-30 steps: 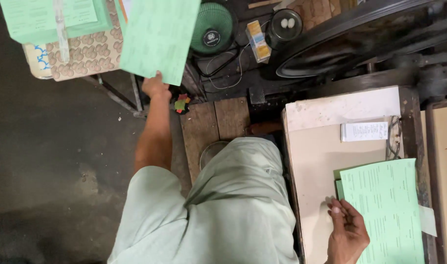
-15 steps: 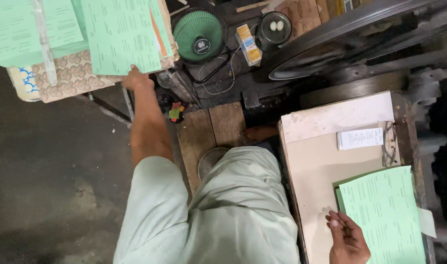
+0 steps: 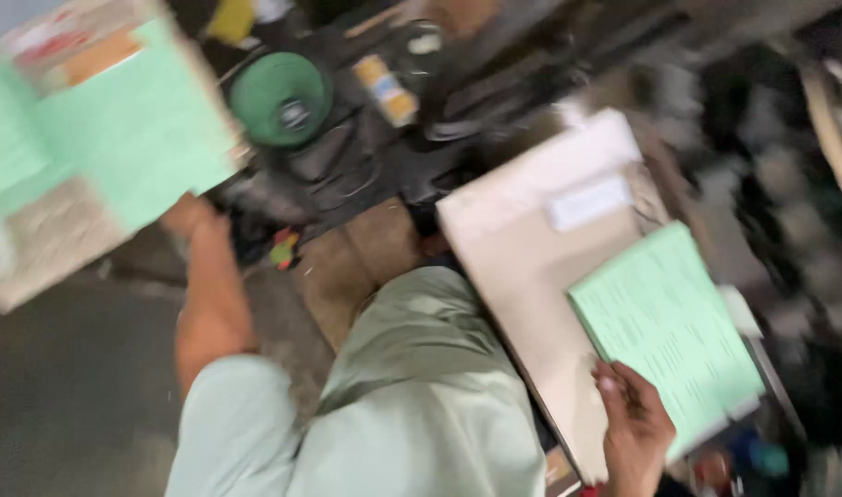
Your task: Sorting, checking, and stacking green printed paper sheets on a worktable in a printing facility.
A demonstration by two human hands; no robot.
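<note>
Frame is motion-blurred, so we keep to what reads. Our left hand (image 3: 192, 221) is stretched up and out to the left, its grip at the lower edge of a green sheet (image 3: 135, 138); blur hides the fingers, so we cannot tell how far they are closed or whether they truly pinch the paper. That sheet lies over more green paper (image 3: 6, 129) and a pale patterned pad (image 3: 52, 239) at far left. Our right hand (image 3: 634, 433) is low on the right, fingers curled, touching the near left edge of a green stack (image 3: 665, 327); a firm hold is not clear. The stack lies tilted on a beige worktop (image 3: 522, 239), with a small white slip (image 3: 588, 201) on the board above it. Between the two hands sits dark machinery with a green round disc (image 3: 281, 98) and a small yellow box (image 3: 389, 90) just right of it. A wooden board (image 3: 352, 267) lies below the machine, our pale green trouser leg (image 3: 421, 387) in front of it, dark floor (image 3: 62, 405) at left.
</note>
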